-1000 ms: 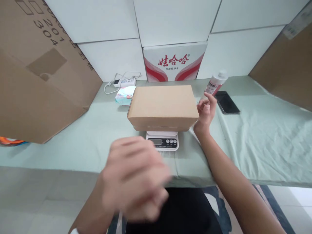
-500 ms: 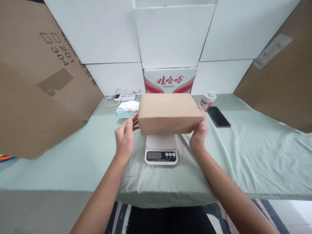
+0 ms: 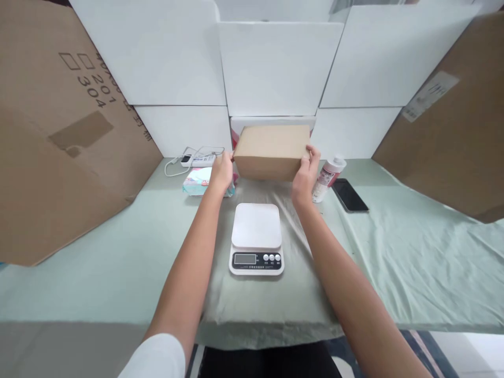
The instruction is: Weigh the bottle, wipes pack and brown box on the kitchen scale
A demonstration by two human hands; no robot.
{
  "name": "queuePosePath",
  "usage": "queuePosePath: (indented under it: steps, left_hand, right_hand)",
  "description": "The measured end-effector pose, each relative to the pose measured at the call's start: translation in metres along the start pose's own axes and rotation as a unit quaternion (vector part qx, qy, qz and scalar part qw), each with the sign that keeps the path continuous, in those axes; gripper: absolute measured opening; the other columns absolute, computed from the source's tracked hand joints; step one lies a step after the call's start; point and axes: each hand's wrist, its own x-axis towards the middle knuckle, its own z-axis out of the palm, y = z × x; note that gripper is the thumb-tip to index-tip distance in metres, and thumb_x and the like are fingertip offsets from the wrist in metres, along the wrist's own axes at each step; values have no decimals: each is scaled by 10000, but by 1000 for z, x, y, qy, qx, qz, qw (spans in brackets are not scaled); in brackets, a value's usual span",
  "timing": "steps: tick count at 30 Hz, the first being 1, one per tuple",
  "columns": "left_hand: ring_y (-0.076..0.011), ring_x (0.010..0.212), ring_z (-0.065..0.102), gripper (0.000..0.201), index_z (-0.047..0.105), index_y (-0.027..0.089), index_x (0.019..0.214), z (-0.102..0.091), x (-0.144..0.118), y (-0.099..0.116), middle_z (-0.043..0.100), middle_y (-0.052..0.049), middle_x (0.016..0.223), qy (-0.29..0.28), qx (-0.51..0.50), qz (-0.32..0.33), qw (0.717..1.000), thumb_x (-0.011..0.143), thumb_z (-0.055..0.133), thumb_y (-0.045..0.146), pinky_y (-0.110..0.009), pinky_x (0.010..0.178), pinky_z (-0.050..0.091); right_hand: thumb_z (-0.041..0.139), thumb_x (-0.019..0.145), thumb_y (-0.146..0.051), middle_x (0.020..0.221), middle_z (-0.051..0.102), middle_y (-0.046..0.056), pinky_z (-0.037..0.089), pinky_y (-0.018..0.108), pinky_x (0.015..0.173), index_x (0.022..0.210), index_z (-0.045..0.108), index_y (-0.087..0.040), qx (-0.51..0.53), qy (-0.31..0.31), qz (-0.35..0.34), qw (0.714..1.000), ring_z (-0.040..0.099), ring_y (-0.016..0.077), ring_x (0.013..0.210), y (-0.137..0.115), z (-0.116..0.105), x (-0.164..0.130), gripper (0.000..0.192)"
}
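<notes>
- Box (image 3: 271,152), over the scale (image 3: 256,264) half a second ago, is now beyond it, near the white panels (image 3: 279,68); I see the weighing plate (image 3: 256,226) uncovered.
- The left hand (image 3: 223,169) and right hand (image 3: 307,176) hold the box between them, the left's grip partly hidden from me.
- Green cloth (image 3: 153,257) spreads beneath, between left carton (image 3: 51,178) and right carton (image 3: 452,147).
- The box is shut, contents unseen; a bottle (image 3: 328,178) stands just beside the right hand, phone (image 3: 349,195) beyond.
</notes>
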Motion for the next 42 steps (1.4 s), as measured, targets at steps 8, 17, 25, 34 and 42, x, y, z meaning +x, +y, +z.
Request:
queuePosePath:
  steps: [8,17,25,34,42]
  left_hand:
    - [-399,1673,299,483,751,171,1262,9,-9,-12,610,-185,1600,-71,288,56,953,1058,316,224,-759,1310,-42]
    - [-287,1050,758,704,740,191,842,-45,8,-12,804,-140,913,114,46,16,992,1091,199,568,-478,1041,554]
    - [-83,397,144,480,189,239,585,-122,-1,37,102,30,426,234,-242,19,941,1055,97,200,-257,452,212]
    - [-86,359,46,582,109,248,497,-124,-50,109,30,27,424,153,-271,200,929,961,459,294,-263,417,117]
    - [-121,423,317,440,260,253,523,-105,-32,28,263,16,424,259,-99,85,957,928,346,103,-282,471,217]
  right_hand:
    - [428,1028,-393,1283,666,95,434,514,1238,1208,613,-246,-29,48,30,998,619,205,1297,59,-1,-5,297]
    - [459,1062,-383,1525,618,95,384,547,1326,1403,580,-290,-41,-17,-107,993,541,228,1531,1,-8,4,374]
    - [514,1046,-255,1450,626,70,373,569,1291,1347,610,-301,-53,100,-240,964,567,265,1481,-57,-69,35,319]
    - [835,727,-521,1163,729,116,549,528,1002,1326,545,-209,-198,2,58,978,697,279,1005,60,-117,8,735]
    - [822,768,-564,1042,726,129,587,486,897,1156,549,-201,-221,-29,4,975,668,249,891,65,-116,6,598]
